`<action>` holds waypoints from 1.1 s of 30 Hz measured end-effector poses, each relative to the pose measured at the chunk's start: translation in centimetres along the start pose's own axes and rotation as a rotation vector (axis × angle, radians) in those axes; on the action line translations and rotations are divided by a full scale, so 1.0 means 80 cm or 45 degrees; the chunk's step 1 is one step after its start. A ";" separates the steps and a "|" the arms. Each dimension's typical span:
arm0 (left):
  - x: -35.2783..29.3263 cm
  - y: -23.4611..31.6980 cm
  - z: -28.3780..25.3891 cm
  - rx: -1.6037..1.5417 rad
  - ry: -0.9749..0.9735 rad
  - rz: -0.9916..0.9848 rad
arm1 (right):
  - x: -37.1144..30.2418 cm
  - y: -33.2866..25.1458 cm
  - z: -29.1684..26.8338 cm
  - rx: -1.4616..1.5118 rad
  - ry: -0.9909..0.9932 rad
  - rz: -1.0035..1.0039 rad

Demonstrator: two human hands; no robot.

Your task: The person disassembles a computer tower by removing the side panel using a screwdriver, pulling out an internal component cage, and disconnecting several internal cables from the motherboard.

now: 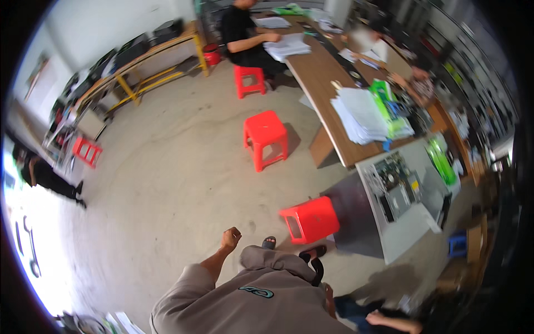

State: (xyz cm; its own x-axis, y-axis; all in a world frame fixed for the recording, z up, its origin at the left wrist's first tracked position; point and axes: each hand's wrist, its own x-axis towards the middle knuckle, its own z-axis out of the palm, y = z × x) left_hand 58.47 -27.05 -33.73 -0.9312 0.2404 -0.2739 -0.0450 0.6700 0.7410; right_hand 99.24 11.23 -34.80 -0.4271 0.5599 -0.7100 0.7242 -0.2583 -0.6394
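Observation:
My left hand (231, 238) hangs in front of my body over the concrete floor, its fingers curled in with nothing visible in them. Of my right arm (329, 300) only a strip of skin shows beside my torso; the fingers are hidden. The nearest object ahead on the right is a red plastic stool (312, 220), standing against a grey desk (401, 240). On that desk lies an opened electronic device (396, 186) with its circuit board and metal parts exposed. My sandalled feet are on the floor just below the stool.
Another red stool (266, 133) stands mid-floor. People sit around a long brown table (311, 69) holding paper stacks (359, 114). A yellow-framed bench (133, 92) with dark equipment lines the left wall. One person (50, 175) stands far left; another person's arm (389, 321) shows lower right.

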 end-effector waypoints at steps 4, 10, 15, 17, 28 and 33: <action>-0.005 -0.012 -0.007 0.032 0.084 -0.168 | -0.002 -0.004 -0.004 0.004 0.018 0.003; -0.049 -0.022 -0.006 -0.029 0.200 -0.092 | 0.016 -0.042 -0.002 -0.046 -0.003 -0.062; -0.069 -0.023 0.001 -0.082 0.103 -0.068 | 0.014 -0.061 0.005 -0.036 0.006 -0.132; -0.060 -0.019 -0.003 -0.066 0.005 -0.039 | 0.013 -0.064 0.006 0.008 0.035 -0.057; -0.080 -0.039 -0.033 0.039 0.250 -0.294 | 0.087 0.048 -0.031 -0.032 -0.194 -0.475; -0.097 0.023 0.001 0.008 0.274 -0.301 | 0.078 0.030 -0.099 -0.238 -0.363 0.211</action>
State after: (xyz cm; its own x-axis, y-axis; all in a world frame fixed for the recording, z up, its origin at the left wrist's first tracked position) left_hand 65.63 -27.60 -30.30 -0.9504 -0.0765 -0.3015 -0.2680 0.6938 0.6685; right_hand 102.58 20.39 -38.43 -0.4104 0.2741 -0.8697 0.8711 -0.1642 -0.4628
